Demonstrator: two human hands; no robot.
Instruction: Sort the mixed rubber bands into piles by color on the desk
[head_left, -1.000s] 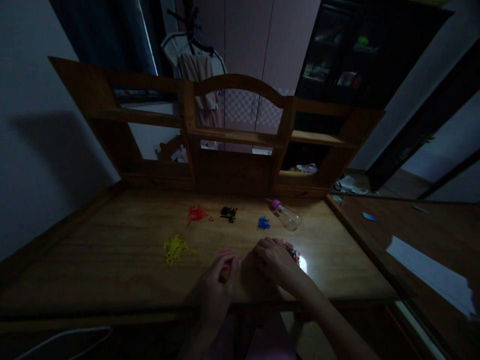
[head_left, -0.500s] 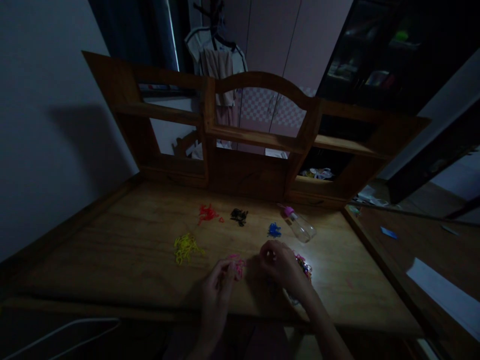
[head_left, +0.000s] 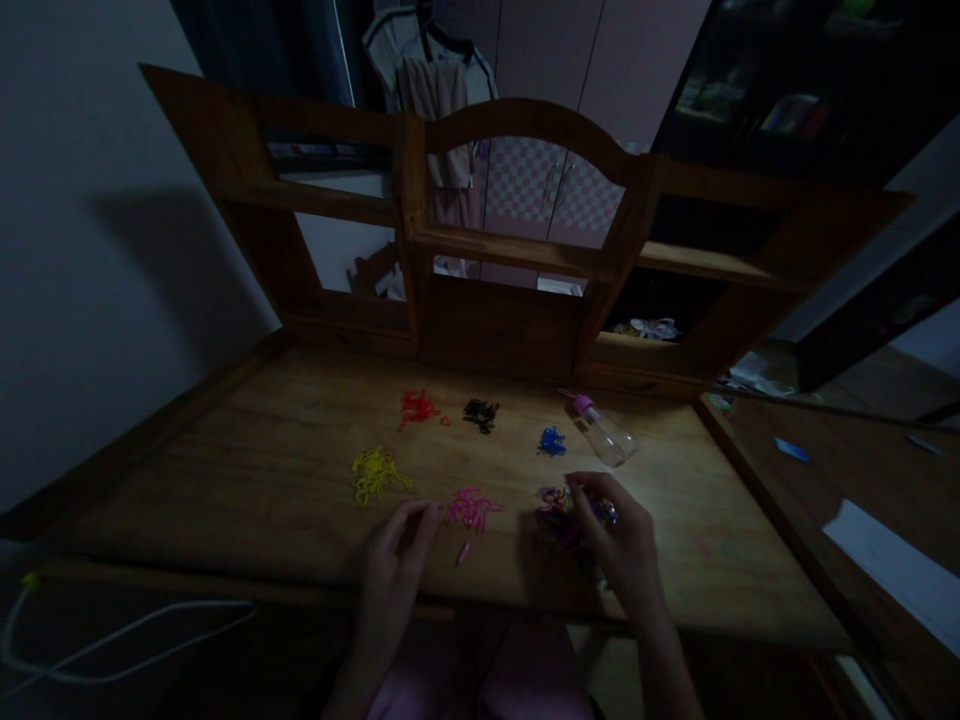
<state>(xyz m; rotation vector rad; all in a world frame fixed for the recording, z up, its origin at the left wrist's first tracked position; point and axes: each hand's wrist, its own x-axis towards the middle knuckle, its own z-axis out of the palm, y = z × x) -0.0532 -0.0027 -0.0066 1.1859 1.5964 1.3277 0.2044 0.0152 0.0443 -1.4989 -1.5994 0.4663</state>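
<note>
My left hand [head_left: 396, 555] is held just left of a pink pile [head_left: 472, 510] of small loops that look like rubber bands, thumb and forefinger pinched together. Whatever is in that pinch is too small to make out. One pink piece [head_left: 463, 552] lies apart, nearer the front edge. Over a mixed, many-coloured pile [head_left: 555, 515] is my right hand [head_left: 622, 530], its fingertips closed together and partly hiding the pile; I cannot tell what they hold. Farther back are a yellow pile [head_left: 375, 474], a red pile [head_left: 418, 409], a black pile [head_left: 481, 414] and a blue pile [head_left: 552, 441].
A clear bottle with a pink cap [head_left: 606, 435] lies on the wooden desk [head_left: 247, 460] behind my right hand. A wooden shelf frame [head_left: 502, 262] stands along the back. White paper [head_left: 892, 570] lies on the surface at right, and a white cord [head_left: 150, 625] hangs at lower left.
My left hand has drawn back leftward from the pink pile, uncovering it. My right hand has shifted right and lower, showing more of the mixed pile. The view has tipped down slightly.
</note>
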